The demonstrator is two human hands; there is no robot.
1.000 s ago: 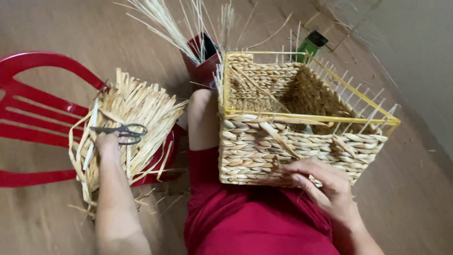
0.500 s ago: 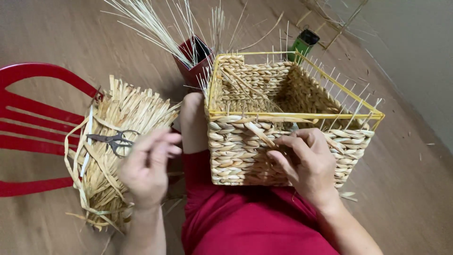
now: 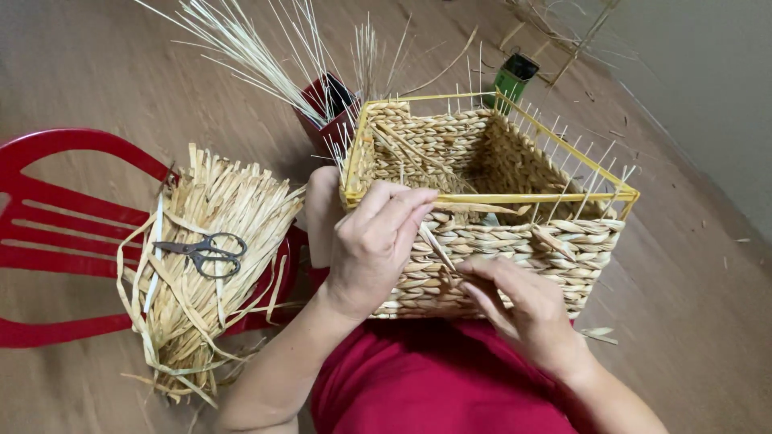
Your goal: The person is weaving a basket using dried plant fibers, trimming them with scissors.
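A half-woven straw basket (image 3: 515,241) with a yellow wire frame rests on my lap, which is covered in red cloth. My left hand (image 3: 376,241) lies against the basket's near wall, its fingers closed around a loose straw strand (image 3: 438,247) just under the rim. My right hand (image 3: 523,309) is lower on the same wall, with its fingertips pinching the lower end of that strand. Thin upright stakes stick up along the rim.
A bundle of dried straw (image 3: 201,265) lies on a red plastic chair (image 3: 56,233) at my left, with small scissors (image 3: 201,253) on top. A dark red cup (image 3: 330,108) holding thin sticks and a green box (image 3: 511,79) stand behind the basket on the wooden floor.
My left hand left the scissors on the bundle and came across to the basket's front wall. My right hand moved up from the basket's bottom edge to the strand.
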